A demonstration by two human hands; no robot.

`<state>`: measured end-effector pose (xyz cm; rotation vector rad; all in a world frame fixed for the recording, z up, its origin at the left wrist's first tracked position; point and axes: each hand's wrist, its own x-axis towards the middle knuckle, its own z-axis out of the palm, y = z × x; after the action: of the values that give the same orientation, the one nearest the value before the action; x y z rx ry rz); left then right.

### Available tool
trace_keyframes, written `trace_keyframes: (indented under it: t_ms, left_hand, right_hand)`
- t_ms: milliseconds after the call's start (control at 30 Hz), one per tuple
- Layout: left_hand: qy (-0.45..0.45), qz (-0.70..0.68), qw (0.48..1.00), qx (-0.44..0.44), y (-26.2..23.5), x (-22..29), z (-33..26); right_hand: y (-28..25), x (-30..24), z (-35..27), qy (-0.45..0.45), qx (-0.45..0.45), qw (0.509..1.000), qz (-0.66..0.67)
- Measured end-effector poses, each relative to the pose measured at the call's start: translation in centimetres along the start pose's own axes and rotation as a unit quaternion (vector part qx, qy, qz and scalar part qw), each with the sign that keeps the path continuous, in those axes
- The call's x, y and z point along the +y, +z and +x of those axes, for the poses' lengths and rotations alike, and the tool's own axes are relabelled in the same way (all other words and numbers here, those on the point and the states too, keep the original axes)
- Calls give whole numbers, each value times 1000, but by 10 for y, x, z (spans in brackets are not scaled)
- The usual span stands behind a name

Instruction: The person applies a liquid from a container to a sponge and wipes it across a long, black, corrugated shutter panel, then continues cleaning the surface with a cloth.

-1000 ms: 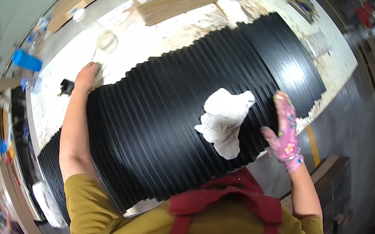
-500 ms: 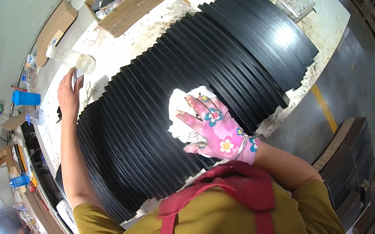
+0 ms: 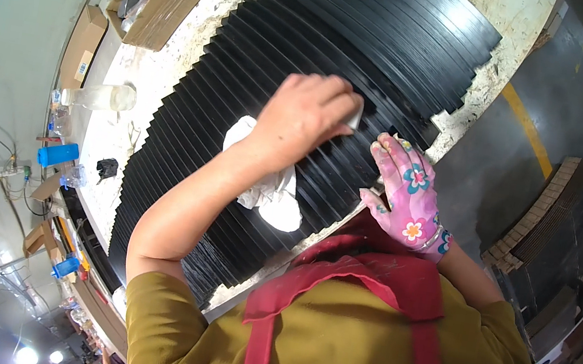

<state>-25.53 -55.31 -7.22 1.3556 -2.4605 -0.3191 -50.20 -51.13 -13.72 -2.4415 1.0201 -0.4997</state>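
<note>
Long black strips (image 3: pixel 197 102) lie side by side in a wide, stepped row on the table. My bare left hand (image 3: pixel 308 112) is closed over the strips, gripping a small whitish flat piece (image 3: pixel 354 116) whose exact kind I cannot make out. Under my left forearm a crumpled white cloth (image 3: pixel 277 204) rests on the strips, partly hidden. My right hand (image 3: pixel 408 193), in a pink flowered glove, is open with fingers stretched out at the strips' near right ends. It holds nothing.
A clear bottle (image 3: pixel 103 97) lies at the table's left side. Beyond it stand an open cardboard box (image 3: pixel 175 0) of small items and a blue container (image 3: pixel 58 155). Stacked brown-edged sheets (image 3: pixel 538 213) are on the floor at right.
My left hand has come from beside the bottle to the strips with the small piece. My right hand has let go of the cloth and moved right, to the strips' ends.
</note>
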Motion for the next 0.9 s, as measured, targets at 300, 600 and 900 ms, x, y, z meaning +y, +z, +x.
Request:
trace_keyframes:
  t_ms: [300, 600, 900]
  left_hand:
    - [-90, 100, 990, -39, -4, -70, 5]
    - [29, 58, 996, -59, 11, -36, 11]
    - [-174, 154, 972, -28, -41, -168, -7]
  right_hand:
    - [7, 12, -1, -12, -21, 997, -76]
    - [19, 16, -2, -17, 13, 995, -101]
    - [13, 13, 1, -25, -2, 996, -90]
